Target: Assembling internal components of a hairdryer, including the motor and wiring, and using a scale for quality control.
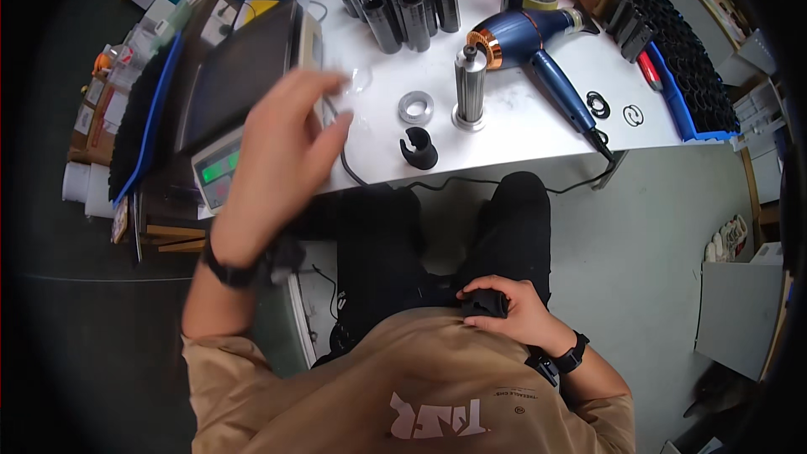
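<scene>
My left hand (282, 147) is raised beside the scale at the table's left, slightly blurred. Its thumb and fingers are apart, with nothing visible between them. Just past its fingertips is a clear, thin, film-like item (361, 80), too faint to name. Low against my shirt, my right hand (525, 313) grips a short black plastic sleeve (485, 303). On the white table, a similar black sleeve with a cut-out (419, 150) stands near the front edge. Behind it lies a silver ring (415, 108). An upright ribbed metal cylinder (470, 92) stands to their right.
A blue hair dryer (546, 50) lies on the right, its cord hanging off the front edge. Several black tubes (399, 4) stand behind. A blue tray (685, 109) of black parts is at far right, near black rings (598, 104). The scale (244, 92) fills the left.
</scene>
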{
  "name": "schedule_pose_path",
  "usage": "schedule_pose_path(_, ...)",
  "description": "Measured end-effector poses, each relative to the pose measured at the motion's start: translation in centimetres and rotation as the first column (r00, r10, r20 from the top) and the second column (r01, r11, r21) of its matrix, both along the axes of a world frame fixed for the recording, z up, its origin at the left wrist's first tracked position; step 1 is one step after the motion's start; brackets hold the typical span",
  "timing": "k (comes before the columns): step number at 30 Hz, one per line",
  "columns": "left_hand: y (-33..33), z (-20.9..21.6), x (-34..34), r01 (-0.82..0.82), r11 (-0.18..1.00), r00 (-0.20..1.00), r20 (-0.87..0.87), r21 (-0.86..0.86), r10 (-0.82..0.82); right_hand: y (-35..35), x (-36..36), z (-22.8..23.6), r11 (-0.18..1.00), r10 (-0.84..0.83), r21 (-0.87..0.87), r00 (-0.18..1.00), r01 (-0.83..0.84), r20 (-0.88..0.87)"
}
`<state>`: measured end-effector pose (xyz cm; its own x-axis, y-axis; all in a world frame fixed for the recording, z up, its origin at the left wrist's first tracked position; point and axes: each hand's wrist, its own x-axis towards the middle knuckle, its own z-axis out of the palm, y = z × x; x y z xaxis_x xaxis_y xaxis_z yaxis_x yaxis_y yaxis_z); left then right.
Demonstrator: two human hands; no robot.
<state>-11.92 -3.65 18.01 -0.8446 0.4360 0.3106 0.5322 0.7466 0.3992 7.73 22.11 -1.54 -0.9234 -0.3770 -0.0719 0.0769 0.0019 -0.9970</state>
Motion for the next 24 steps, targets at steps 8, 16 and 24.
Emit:
schedule_pose_path(8,5.7,-3.2,-13.0,0.071,0.466,0.978,0.153,-0.882,0.141,0.1,-0.9,0.6,0.998,0.065,0.012,0.997,-0.065,-0.038)
schedule_pose_path(16,4.3,-8.4,-16.3,-0.022,0.549,0.951,0.152,-0.836,0.27,0.6,-1.2,-0.7,0.996,0.079,-0.028,0.995,-0.081,-0.063)
schedule_pose_path(24,4.9,-8.4,-15.9,-0.077,0.655,0.973,0.086,-0.752,0.214,1.3,-1.1,-0.9,0.993,0.119,0.007,0.991,-0.119,-0.061)
